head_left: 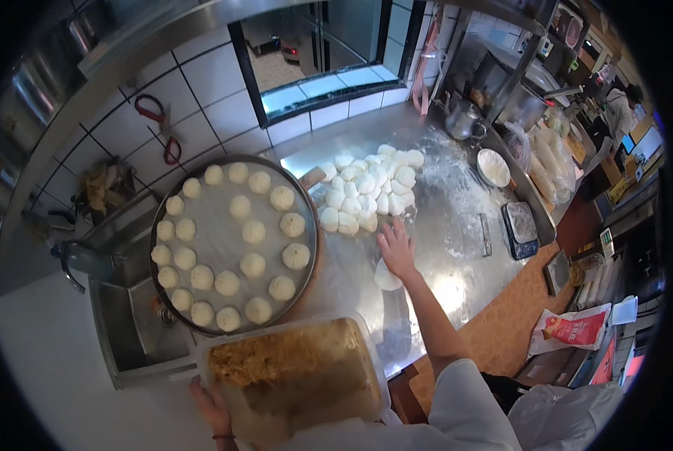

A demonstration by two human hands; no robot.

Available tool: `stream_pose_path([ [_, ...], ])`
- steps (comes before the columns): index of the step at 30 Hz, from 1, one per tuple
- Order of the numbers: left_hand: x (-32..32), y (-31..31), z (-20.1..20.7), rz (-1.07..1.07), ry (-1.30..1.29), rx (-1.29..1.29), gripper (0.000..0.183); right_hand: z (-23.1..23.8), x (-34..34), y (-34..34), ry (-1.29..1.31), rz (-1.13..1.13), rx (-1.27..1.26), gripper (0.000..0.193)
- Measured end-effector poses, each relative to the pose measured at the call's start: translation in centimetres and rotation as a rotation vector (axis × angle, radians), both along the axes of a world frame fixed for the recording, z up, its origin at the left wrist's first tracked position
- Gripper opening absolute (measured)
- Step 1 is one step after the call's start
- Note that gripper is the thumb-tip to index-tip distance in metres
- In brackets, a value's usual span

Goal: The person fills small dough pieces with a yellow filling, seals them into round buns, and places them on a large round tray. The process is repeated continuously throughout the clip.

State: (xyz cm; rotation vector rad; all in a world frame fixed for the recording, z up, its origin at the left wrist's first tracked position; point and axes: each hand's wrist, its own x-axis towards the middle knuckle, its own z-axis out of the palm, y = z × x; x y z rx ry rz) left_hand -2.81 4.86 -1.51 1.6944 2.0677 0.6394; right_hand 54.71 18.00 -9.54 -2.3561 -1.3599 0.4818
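Note:
At the lower left, my left hand (215, 412) grips the left side of a clear plastic tub (374, 353), its fingers partly hidden. Brown, crumbly filling (269, 361) lies inside, heaped toward the far left. My right hand (396, 246) reaches over the steel table with fingers spread, nothing held, at the near edge of a pile of floured dough pieces (366, 184). Partly under its wrist is a flat dough round (387, 276). Left of the pile, pleated buns (296, 255) sit around a large round tray (216, 203).
A steel sink (137, 301) adjoins the tray on the left. Farther right on the floured table (442, 218) are a bowl of flour (493, 167), a scale (520, 229), a short stick-like tool (485, 234) and a metal kettle (464, 120). Scissors (160, 128) hang on the tiled wall.

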Motion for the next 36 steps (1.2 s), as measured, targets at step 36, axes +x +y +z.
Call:
stream_pose_path([
  [36, 4.5, -0.5, 5.8, -0.165, -0.333, 0.387, 0.041, 14.8, -6.7, -9.1, 0.581, 0.115, 0.280, 0.014],
])
